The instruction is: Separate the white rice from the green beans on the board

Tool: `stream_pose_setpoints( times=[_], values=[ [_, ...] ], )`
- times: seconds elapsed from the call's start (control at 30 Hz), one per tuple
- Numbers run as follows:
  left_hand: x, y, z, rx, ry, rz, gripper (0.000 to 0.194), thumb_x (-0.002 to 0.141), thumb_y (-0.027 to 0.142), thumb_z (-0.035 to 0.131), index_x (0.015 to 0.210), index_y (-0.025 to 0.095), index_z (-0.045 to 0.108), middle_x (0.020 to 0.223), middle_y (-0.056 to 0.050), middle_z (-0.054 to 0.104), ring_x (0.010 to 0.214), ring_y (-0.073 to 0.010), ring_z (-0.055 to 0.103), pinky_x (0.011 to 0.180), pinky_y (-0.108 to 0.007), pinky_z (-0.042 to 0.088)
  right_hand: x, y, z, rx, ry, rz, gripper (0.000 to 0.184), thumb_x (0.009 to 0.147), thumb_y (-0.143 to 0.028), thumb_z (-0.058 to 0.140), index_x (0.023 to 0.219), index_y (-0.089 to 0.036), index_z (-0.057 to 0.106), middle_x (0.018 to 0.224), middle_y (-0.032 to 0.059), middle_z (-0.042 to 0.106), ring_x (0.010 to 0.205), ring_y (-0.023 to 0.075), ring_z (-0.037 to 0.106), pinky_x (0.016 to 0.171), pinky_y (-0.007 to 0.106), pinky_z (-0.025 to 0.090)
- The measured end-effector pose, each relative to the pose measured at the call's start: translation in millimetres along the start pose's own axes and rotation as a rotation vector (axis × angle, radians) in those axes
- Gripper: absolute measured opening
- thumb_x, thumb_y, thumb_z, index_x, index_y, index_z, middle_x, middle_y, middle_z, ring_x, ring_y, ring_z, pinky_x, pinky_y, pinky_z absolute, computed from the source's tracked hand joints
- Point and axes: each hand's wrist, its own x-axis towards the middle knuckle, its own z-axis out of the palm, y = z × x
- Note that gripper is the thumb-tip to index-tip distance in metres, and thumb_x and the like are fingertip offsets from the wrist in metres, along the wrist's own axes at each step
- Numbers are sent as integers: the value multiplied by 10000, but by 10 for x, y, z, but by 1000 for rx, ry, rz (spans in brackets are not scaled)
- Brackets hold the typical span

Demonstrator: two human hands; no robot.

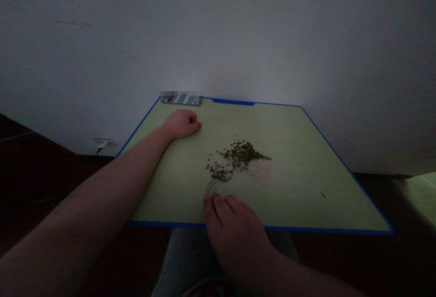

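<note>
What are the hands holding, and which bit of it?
The right hand holds a clear, curved piece by the end nearer the person; its fingers hide the rest. The left hand is curled, with nothing showing in it.

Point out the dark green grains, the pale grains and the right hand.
Dark green grains (244, 152): head view, middle of the dense upper cluster.
Pale grains (263, 170): head view, middle of the pile.
Right hand (238, 230): head view, back of the hand.

Bare left forearm (102, 192) stretched forward, left hand (181, 123) curled in a loose fist; right hand (236, 226) closer in, fingers (223, 209) bent together.
</note>
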Motion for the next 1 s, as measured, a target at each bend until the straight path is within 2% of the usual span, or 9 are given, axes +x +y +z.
stream_pose_setpoints(
  times=[0.23,0.43,0.6,1.0],
  values=[
    [-12,15,-14,14,-1,-3,284,759,449,551,629,197,572,593,-23,554,590,-153,458,578,-304,321,-156,88,-112,-18,29,9,392,728,-21,578,1098,-29,706,961,145,764,752,234,679,599,319,553],
    [-5,6,-11,16,-4,6,279,758,440,548,618,199,554,588,-15,544,579,-147,451,558,-302,306,-105,43,-92,15,18,-56,397,716,-15,571,1091,-7,699,928,150,757,723,227,660,553,317,520],
    [-7,8,-12,17,5,10,285,756,443,549,612,198,557,585,-16,549,571,-145,450,557,-298,310,-93,29,-66,20,29,-64,406,734,-21,563,1121,-5,684,966,150,755,775,236,662,610,329,530],
    [1,-5,3,16,6,-1,282,757,449,554,621,202,561,586,-17,550,583,-147,453,558,-295,306,-335,296,-154,-35,49,-26,321,827,-36,535,1099,-74,700,985,111,772,787,214,660,673,315,522]
  ],
)
